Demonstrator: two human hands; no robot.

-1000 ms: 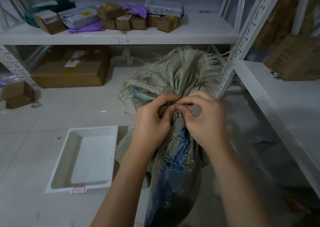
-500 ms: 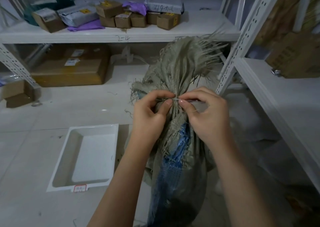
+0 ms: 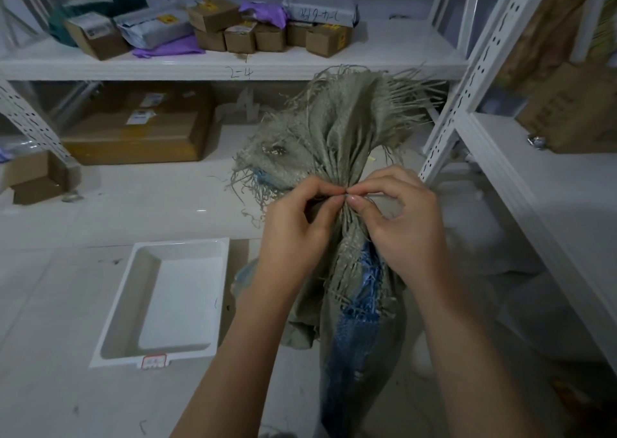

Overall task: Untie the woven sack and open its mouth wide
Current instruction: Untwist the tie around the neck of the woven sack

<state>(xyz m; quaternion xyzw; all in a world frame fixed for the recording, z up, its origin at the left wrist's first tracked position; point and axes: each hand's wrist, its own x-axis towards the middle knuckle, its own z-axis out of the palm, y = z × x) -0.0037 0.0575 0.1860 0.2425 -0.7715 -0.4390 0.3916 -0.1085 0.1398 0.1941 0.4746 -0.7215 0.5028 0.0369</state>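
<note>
At the gathered neck of the woven sack [image 3: 337,144], seen from the head camera, a thin tie [image 3: 345,193] is being picked at by both hands. The sack is being kept upright on the floor between the forearms, its frayed mouth fanning out above the cinched neck and its grey and blue body hanging below. The left hand [image 3: 297,227] is being held against the near left side of the neck, its thumb and forefinger curled narrowly and pinching at the tie. The right hand [image 3: 400,224] is being held against the right side, its fingertips [image 3: 352,199] likewise pinched close on the tie, the remaining fingers loosely curled. The two pinches are almost touching at the front of the neck. Whether the tie is a knot or a twisted wire cannot be told.

The step is probably best done by the loose end being worked out slowly while the neck is being steadied by the other hand, so that frayed strands are not being dragged into the tie. Beside the sack, to the left, a white tray [image 3: 120,304] is lying on the floor.
</note>
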